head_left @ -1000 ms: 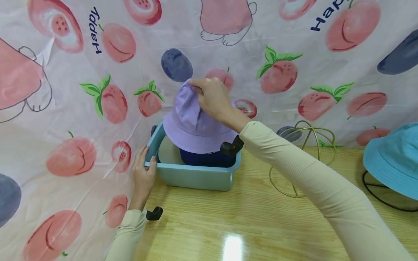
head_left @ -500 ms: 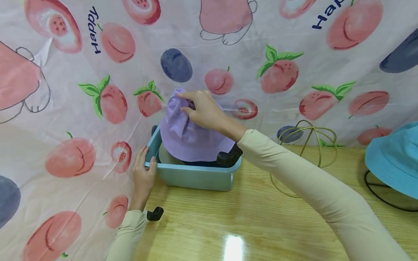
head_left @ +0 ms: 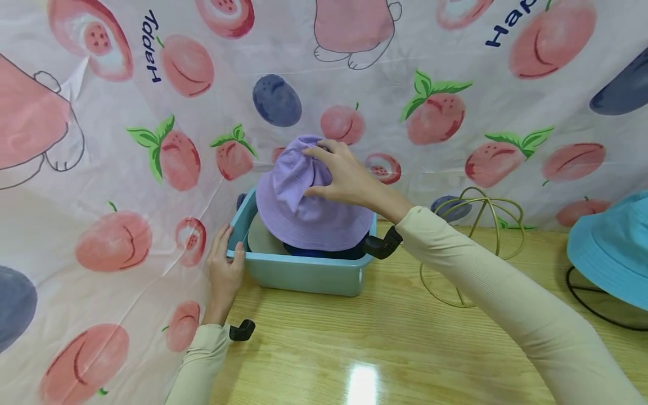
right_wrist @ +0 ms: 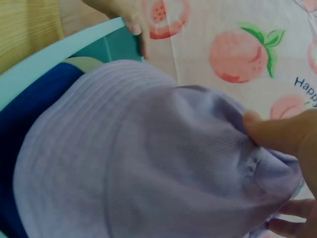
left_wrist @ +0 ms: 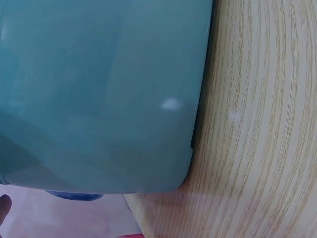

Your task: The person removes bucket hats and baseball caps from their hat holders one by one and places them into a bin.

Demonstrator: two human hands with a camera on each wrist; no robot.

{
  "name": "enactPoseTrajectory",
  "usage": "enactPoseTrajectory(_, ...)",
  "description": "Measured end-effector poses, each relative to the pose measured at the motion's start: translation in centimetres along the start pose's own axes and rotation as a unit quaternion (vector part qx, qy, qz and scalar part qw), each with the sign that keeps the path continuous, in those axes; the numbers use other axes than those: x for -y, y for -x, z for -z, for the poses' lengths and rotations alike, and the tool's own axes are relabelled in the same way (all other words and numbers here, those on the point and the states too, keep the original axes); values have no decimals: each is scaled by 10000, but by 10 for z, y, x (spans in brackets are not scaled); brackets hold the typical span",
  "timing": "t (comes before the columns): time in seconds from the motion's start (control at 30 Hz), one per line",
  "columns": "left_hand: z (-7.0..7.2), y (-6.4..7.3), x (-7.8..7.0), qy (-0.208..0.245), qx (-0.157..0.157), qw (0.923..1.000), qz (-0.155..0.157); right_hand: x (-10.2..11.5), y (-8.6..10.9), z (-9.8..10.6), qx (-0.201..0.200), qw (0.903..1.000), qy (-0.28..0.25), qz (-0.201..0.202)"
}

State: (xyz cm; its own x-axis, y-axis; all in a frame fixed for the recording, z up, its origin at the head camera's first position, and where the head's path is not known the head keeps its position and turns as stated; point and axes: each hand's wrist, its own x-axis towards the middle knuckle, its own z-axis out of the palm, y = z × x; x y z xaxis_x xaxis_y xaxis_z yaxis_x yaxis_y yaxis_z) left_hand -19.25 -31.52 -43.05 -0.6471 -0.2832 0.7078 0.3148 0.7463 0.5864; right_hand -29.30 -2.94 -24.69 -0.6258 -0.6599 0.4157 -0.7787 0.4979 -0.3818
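Observation:
A lilac bucket hat (head_left: 314, 216) sits tilted on top of other headwear in a light blue-green plastic basin (head_left: 304, 277). My right hand (head_left: 349, 174) is at its crumpled crown, with thumb and fingers spread apart. In the right wrist view, the thumb (right_wrist: 277, 131) touches one side of the crown and fingertips lie at the other. My left hand (head_left: 224, 275) holds the basin's near left corner, thumb over the rim. Below the lilac brim show a dark blue piece (right_wrist: 29, 104) and a beige one (head_left: 262, 236), mostly hidden.
A gold wire stand (head_left: 476, 219) stands on the wooden table (head_left: 405, 343), right of the basin and partly behind my right sleeve. Farther right, a turquoise bucket hat (head_left: 615, 247) rests on a black wire stand (head_left: 589, 306). A fruit-print cloth (head_left: 395, 112) hangs close behind.
The lilac hat is pulled down toward the basin, then shifts slightly right. My right thumb and fingers have spread from their pinch on the crown. The left hand stays at the basin corner.

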Motion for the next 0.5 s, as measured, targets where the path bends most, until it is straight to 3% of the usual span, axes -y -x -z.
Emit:
enactPoseTrajectory(0.3,-1,2,1,-48,0,10000,-13,-9,8,-16,670,9976,-145,48)
enactPoseTrajectory(0.5,0,1,1,-72,-55,9999,-63,-4,12,-13,692,9975,79,106)
